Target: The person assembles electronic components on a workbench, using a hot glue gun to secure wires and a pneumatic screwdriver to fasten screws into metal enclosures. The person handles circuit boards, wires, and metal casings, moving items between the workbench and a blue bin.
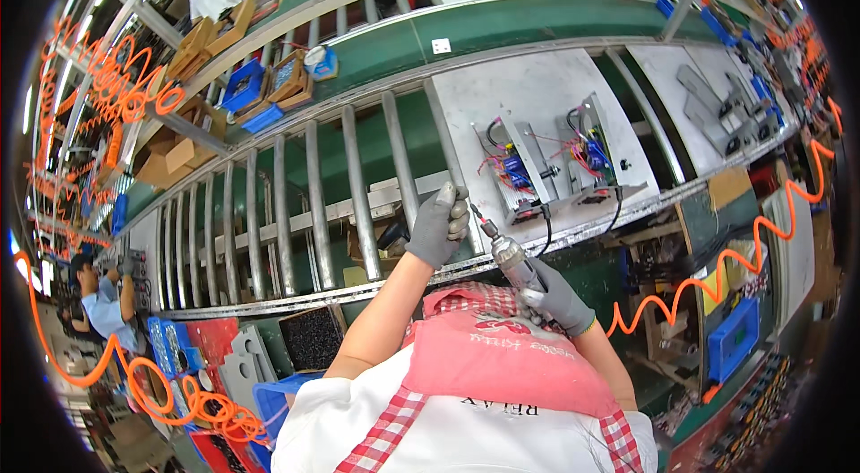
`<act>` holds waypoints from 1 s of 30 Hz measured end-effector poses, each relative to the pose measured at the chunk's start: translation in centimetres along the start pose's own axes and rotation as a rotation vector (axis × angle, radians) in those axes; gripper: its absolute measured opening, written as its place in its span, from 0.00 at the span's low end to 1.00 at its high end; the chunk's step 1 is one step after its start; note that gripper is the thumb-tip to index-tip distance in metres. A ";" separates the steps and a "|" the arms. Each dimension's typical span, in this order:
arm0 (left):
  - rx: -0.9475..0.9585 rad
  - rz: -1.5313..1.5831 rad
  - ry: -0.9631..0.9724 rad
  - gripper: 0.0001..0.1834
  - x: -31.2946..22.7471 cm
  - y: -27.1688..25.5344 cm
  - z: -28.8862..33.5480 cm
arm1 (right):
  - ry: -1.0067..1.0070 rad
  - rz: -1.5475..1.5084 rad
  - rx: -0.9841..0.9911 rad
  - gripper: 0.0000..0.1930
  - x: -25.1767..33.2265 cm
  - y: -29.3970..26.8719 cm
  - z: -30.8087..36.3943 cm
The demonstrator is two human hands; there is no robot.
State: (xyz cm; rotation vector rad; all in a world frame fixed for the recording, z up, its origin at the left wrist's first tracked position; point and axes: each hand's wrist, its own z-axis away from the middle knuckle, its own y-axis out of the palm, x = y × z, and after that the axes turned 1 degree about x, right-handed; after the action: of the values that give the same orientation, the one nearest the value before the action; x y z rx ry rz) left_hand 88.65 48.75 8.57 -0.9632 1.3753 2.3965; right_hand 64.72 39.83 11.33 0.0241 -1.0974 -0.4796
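Observation:
My right hand (560,298), in a grey glove, is wrapped round a silver air screwdriver (512,260). The tool's slim bit points up and left, toward my left hand (439,227). That hand, gloved in grey too, has its fingers curled in with the thumb on top; anything small in them cannot be made out. Beyond the tool, two metal housings stand on a pale board (457,106). The left housing (528,155) and the right housing (609,141) each hold blue parts and coloured wires, with black cables hanging over the board's near edge.
A roller conveyor (313,204) runs across in front of me. Grey metal parts (726,110) lie on another board at the right. Blue bins (244,86) stand along the far side. Orange coiled air hoses (761,240) hang at both sides. A co-worker (109,303) is at the far left.

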 end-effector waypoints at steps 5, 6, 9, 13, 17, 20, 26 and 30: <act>0.005 -0.258 0.059 0.18 1.7 1.2 0.2 | -0.032 -0.024 -0.038 0.31 -0.9 -0.3 0.5; 0.007 -0.284 0.069 0.19 2.3 1.1 0.0 | -0.023 -0.024 -0.049 0.31 -1.1 -0.4 0.8; -0.018 -0.383 0.122 0.19 2.9 1.5 -0.1 | -0.037 -0.039 -0.067 0.32 -1.4 -0.9 0.9; -0.035 -0.692 0.225 0.20 3.5 1.7 -0.3 | -0.107 -0.160 0.019 0.33 -2.5 -1.5 0.7; -0.071 -0.360 -0.070 0.20 4.5 3.8 -0.5 | -0.140 -0.265 -0.063 0.27 -2.3 -1.2 1.5; -0.020 0.289 -0.496 0.18 7.4 1.5 -2.7 | -0.161 -0.210 -0.207 0.23 -4.8 -2.2 1.2; -0.504 0.409 -0.470 0.15 9.8 -4.4 -7.8 | -0.281 -0.160 -0.408 0.25 -8.2 -6.1 3.0; -0.344 -0.055 -0.219 0.14 8.2 -4.6 -11.5 | -0.278 -0.026 -0.587 0.27 -12.6 -9.2 3.9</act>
State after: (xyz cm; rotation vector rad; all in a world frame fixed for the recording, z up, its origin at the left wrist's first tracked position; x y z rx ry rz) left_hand 89.55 40.62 -3.80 -0.7677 0.8687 2.6538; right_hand 53.47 37.24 0.16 -0.5575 -1.1903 -0.8306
